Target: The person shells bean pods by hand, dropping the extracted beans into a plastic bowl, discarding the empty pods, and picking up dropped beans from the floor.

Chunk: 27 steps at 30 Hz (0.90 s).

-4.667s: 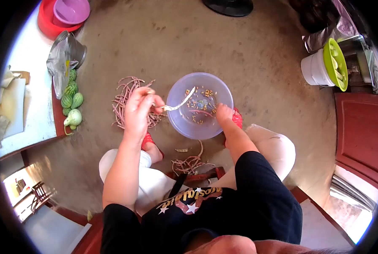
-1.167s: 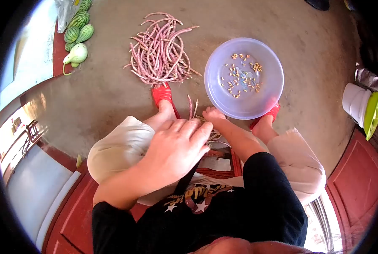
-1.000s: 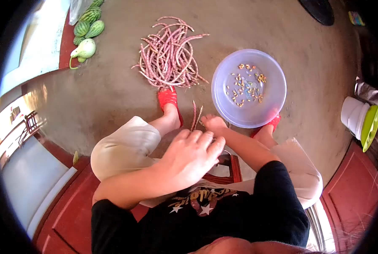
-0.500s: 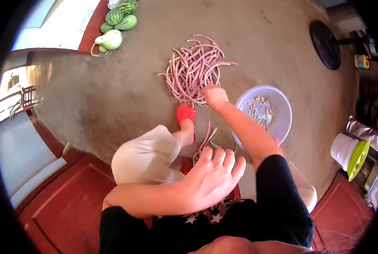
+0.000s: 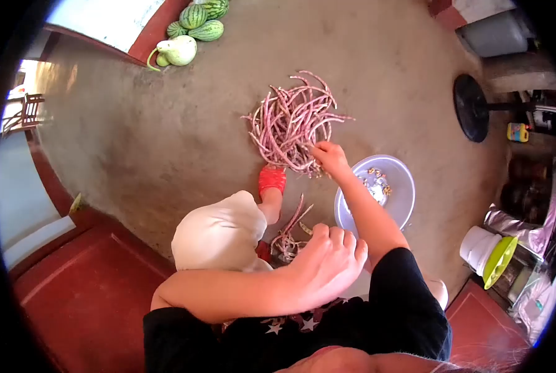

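Note:
My right hand (image 5: 331, 158) reaches to the right side of a heap of long purplish bean pods (image 5: 284, 124) on the floor, its fingers pinched on a pod. Back side up, my left hand (image 5: 331, 264) is over my lap with its fingers curled; anything inside it is hidden. A pale purple basin (image 5: 404, 193) with loose seeds stands right of the heap, partly behind my right forearm. Between my feet is a smaller bunch of pods and husks (image 5: 285, 244).
Small watermelons (image 5: 206, 30) and a pale gourd (image 5: 177, 51) lie at the upper left. A black round stand base (image 5: 471, 107) is at the right, above a white bucket (image 5: 479, 248) and a green basin (image 5: 500, 261). My red-shod foot (image 5: 272, 180) touches the heap's lower edge.
My right hand has moved from the small bunch up to the large heap and pinched a pod. My left hand's fingers have curled in. The view has shifted, with more of the right side showing.

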### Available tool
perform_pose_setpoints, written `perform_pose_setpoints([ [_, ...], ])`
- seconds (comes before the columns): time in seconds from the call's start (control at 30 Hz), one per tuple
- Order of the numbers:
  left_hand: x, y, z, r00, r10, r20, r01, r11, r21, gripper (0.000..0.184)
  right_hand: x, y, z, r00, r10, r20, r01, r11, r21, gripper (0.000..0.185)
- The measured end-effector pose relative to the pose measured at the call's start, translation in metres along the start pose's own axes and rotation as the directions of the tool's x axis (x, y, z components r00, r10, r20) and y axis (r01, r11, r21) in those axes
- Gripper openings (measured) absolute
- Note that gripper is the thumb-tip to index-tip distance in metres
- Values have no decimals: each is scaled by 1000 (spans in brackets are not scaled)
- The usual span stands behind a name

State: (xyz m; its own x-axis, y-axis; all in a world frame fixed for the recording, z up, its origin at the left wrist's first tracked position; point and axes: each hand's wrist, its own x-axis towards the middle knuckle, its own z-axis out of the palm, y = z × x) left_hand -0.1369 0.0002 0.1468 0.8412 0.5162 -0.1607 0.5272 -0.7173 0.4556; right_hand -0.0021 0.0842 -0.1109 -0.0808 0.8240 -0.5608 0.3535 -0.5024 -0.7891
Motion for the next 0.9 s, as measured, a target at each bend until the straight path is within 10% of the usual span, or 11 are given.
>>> perform_pose_setpoints([
  [0.1,2,4,14,999,40,-36,-40,999,-7,19,-64,-44,-32,996,24,83,-39,983,180,15],
  [0.3,22,6,11,960,-1,280,174,785,-594,35,-191,-91,-89,986,-141,-91,159,960,229,13],
  [0.4,39,1,42,971,-63,232,240,228,-943,41,-257,-103,-109,970,-192,-151,214,965,150,17],
  [0.43,43,5,32,934,-91,346,324,-195,-926,34,-276,-107,-109,956,-230,-181,260,951,166,13],
  [0.5,56,-1,45,960,-16,280,214,-603,-768,28,-298,-83,-113,949,-299,-96,307,948,79,14],
  [0.77,97,22,40,970,-204,134,59,-334,-941,16,-316,-23,-112,966,-223,131,258,802,-539,19],
  [0.83,107,37,36,971,-231,56,58,3,-998,14,-306,-31,-130,942,-224,-252,85,881,-466,21],
  [0.9,115,51,43,972,-231,48,59,40,-997,13,-304,-51,-152,864,-176,-471,159,984,-74,19],
])
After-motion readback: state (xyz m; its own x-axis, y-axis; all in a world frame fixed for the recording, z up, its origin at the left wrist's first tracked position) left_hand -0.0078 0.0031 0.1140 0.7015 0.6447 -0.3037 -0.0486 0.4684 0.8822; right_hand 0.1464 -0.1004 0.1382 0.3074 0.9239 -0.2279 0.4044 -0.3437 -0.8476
